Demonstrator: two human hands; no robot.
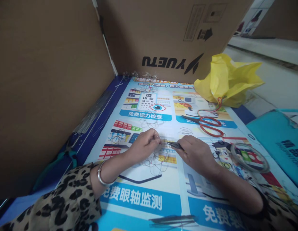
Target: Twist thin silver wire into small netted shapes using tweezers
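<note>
My left hand point(147, 141) is closed, its thumb and fingertips pinching a thin wire piece. A looped, flower-like wire shape point(155, 163) shows just below these fingers and seems to belong to that piece. My right hand point(195, 153) wraps around dark-tipped pliers point(175, 145), mostly hidden in the palm. Their narrow jaws point left and come close to the left fingertips; whether they bite the wire is too small to tell. Above the hands, another faint looped wire shape point(152, 123) lies on the printed sheet point(129, 200).
Red-handled scissors point(211, 125), a clear coil point(250, 157) and a yellow wrapping point(218, 78) are to the right. Straight wires point(97, 112) and a teal-handled tool point(67, 154) lie left. Dark short wires point(174, 220) sit in front. Cardboard walls point(163, 35) stand behind and left.
</note>
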